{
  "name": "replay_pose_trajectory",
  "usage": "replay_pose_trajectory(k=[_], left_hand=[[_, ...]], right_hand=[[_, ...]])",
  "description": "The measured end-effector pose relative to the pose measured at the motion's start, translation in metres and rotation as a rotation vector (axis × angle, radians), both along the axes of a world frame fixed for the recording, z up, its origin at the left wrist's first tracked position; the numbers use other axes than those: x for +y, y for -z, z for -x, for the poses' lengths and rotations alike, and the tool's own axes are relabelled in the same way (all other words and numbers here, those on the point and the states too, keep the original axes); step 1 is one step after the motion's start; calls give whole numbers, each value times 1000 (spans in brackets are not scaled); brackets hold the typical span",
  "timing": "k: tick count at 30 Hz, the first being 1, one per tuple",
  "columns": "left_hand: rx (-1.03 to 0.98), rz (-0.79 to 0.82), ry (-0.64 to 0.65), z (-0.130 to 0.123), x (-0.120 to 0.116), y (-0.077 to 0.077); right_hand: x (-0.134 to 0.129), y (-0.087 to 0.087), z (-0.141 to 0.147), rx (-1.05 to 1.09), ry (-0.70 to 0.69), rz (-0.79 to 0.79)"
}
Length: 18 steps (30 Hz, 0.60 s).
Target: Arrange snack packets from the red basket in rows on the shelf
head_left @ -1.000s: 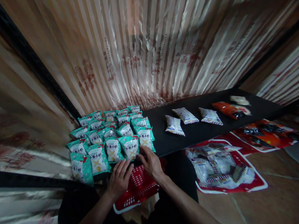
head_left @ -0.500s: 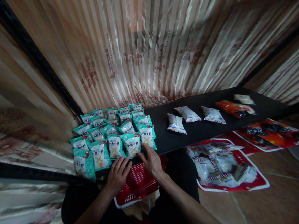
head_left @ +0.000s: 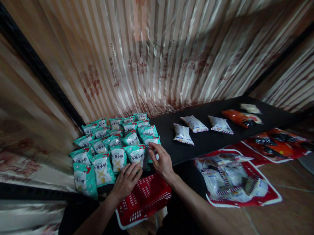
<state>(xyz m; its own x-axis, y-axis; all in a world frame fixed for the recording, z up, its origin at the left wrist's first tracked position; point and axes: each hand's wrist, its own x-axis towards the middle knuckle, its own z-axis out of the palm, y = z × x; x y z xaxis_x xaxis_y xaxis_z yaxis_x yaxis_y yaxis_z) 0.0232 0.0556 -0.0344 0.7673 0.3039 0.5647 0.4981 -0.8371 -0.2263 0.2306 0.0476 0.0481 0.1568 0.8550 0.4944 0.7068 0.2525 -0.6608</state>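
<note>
Rows of teal-and-white snack bags (head_left: 101, 168) stand close together at the left end of a black shelf (head_left: 164, 126). My left hand (head_left: 127, 181) is at the shelf's front edge, its fingers stretched out over the lower part of a front snack bag (head_left: 136, 155). My right hand (head_left: 162, 162) is beside that bag, thumb and fingers apart and slightly bent. It covers much of the rightmost front snack bag (head_left: 151, 141); whether the fingertips touch it I cannot tell. Neither hand grips anything.
Three white bags (head_left: 183, 134) with striped edges lie mid-shelf, and an orange pack (head_left: 237, 118) lies farther right. Below are a red basket (head_left: 130, 207), another basket (head_left: 275, 191) with several white bags, and orange packs (head_left: 281, 143). Striped curtains (head_left: 153, 61) hang behind.
My right hand has risen and moved right, over the rightmost front bag. My left hand has shifted slightly right, onto the neighbouring bag's lower part. The view has tilted a little.
</note>
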Motion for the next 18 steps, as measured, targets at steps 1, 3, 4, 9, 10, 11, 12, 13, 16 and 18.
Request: replay_pose_trajectory(k=[1,3,4,9,10,11,12,13,16,18], left_hand=[[-5,-1,-3,0,0,0],[-17,-1,-14,-2,-1,1],[-27,0,-19,-2,-1,1],[-40,6,-28,-3,-1,3],[-33,1,-29,-3,-1,3],[-28,-4,-28,-3,-1,3],[-30,-9,-26,-2,-1,3],[-36,-9,-23,-3,-1,2],[-45,-1,-17,-3,-1,2],[-31,4,-19,-3,-1,2]], right_hand=[[8,-8,0,-22,-29,-14],[26,-23,1,-101,-111,-20],[36,-30,3,-156,-164,-10],[83,-57,17,-459,-391,83],[91,-60,21,-525,-427,111],[98,-63,23,-588,-460,136],[104,-65,26,-640,-480,160],[109,-67,28,-687,-494,186],[120,-70,33,-795,-498,266],[124,-70,35,-839,-484,328]])
